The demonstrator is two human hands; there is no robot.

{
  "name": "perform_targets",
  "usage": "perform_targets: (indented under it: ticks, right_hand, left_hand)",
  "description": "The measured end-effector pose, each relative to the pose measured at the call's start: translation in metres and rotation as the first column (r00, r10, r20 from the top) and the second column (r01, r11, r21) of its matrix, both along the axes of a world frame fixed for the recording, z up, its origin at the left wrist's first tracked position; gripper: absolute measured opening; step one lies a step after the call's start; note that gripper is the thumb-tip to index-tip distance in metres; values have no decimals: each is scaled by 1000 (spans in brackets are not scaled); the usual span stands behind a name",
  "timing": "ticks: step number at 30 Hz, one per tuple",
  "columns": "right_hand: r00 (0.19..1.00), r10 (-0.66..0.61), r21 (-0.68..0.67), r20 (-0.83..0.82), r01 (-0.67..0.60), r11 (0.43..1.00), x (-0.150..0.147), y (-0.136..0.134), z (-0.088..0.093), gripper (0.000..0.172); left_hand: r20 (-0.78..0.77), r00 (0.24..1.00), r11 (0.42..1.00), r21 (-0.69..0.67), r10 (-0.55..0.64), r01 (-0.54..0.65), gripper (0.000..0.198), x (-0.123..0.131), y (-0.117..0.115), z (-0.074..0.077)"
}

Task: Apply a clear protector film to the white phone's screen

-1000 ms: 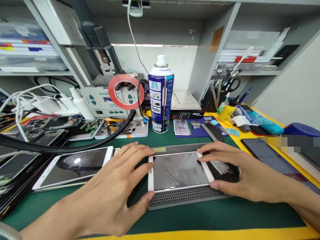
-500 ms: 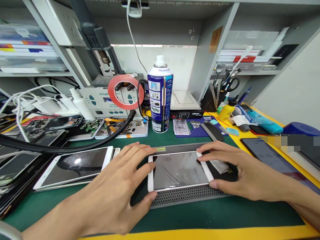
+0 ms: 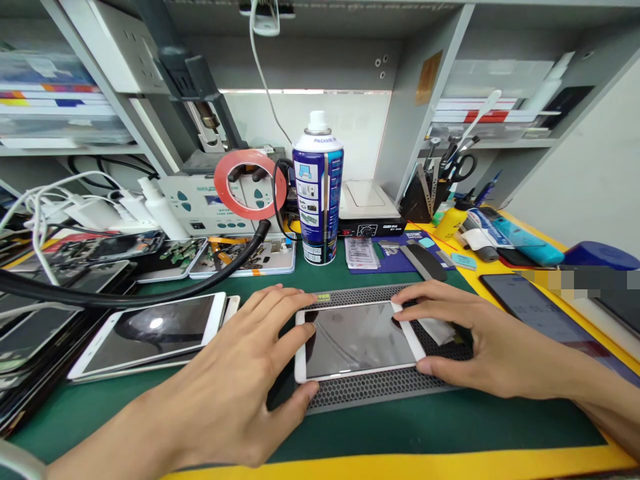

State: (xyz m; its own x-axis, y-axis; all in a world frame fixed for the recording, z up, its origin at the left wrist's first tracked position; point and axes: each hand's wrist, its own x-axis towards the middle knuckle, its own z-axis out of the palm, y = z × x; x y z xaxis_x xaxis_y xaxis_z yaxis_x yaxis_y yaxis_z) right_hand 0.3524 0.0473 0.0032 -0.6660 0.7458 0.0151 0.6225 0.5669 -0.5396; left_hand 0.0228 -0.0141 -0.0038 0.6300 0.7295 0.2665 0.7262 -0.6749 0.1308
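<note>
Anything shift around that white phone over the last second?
Nothing clear. The left hand and right hand still grip the white phone by its short ends on the mesh mat; the spray can stands as before.

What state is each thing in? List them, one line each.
white phone: flat on mesh pad, screen dark
left hand: grips its left end
right hand: grips its right end
spray can: upright, nozzle uncapped
second phone: flat, screen dark
tape roll: on edge
</note>
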Motion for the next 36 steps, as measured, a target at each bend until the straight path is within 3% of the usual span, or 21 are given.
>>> perform_targets:
  ticks: [18,36]
  right_hand:
    - [1000,0,-2,-14,0,1000,-2,0,2,43]
    - [991,89,5,-101,-89,996,4,4,-5,47]
  left_hand:
    - [19,1000,1000,-22,-16,17,34,7,1,2]
    - [-150,988,997,-67,-35,25,36,25,11,17]
